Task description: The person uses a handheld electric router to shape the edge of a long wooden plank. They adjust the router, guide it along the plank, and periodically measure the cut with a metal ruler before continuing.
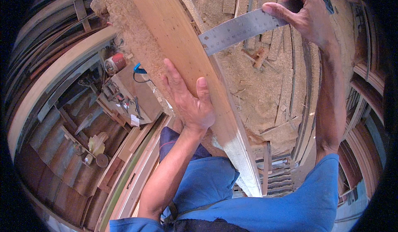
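Observation:
A long, smooth wooden plank (pixel 166 20) runs from the top of the view down toward my body. My left hand (pixel 190 103) lies flat on it, fingers stretched out and thumb apart, holding nothing. In my right hand (pixel 304 14) is a wide steel ruler (pixel 240 31) with marked graduations, pinched near its right end with the thumb on top. The ruler's left end meets the plank's right edge, and its blade reaches out over the sawdust. What lies inside my right palm is hidden, so I cannot tell whether the ruler has a handle.
Sawdust (pixel 253 87) and wood scraps (pixel 259 58) cover the ground right of the plank. At left, a small board (pixel 145 95) carries hand tools, beside a red can (pixel 115 63) and a blue-handled tool (pixel 139 69). Stacked timber (pixel 360 153) stands far right.

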`<state>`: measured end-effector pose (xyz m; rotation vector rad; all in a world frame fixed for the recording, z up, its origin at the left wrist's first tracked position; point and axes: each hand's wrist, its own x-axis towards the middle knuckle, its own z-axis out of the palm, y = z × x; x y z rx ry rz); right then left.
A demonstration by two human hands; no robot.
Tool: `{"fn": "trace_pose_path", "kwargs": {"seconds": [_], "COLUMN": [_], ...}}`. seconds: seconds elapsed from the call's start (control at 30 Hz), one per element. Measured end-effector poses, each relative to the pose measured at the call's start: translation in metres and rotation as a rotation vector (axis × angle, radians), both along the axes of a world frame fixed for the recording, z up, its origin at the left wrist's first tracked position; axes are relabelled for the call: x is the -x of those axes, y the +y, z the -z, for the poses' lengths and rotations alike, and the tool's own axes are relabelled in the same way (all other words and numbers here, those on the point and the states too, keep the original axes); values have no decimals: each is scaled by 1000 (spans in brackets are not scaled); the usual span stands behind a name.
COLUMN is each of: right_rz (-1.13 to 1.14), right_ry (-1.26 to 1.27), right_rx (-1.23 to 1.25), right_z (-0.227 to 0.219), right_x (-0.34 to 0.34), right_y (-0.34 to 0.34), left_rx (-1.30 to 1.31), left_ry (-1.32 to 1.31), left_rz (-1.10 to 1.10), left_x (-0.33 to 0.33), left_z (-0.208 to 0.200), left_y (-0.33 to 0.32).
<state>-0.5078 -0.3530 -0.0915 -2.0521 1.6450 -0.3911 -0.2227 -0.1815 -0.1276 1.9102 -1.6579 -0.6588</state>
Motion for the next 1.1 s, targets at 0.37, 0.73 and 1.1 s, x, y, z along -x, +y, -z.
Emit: {"fn": "trace_pose_path", "kwargs": {"seconds": [0.37, 0.73, 1.1], "right_rz": [76, -27, -38], "right_ry": [20, -32, -28], "right_rx": [-15, 165, 223], "right_z": [-1, 17, 17], "right_x": [-3, 1, 0], "right_y": [9, 18, 20], "left_rx": [21, 36, 39], "left_ry": [-11, 10, -17], "left_rz": [17, 10, 25], "left_x": [-1, 0, -1], "left_z": [1, 2, 0], "left_y": [-1, 0, -2]}}
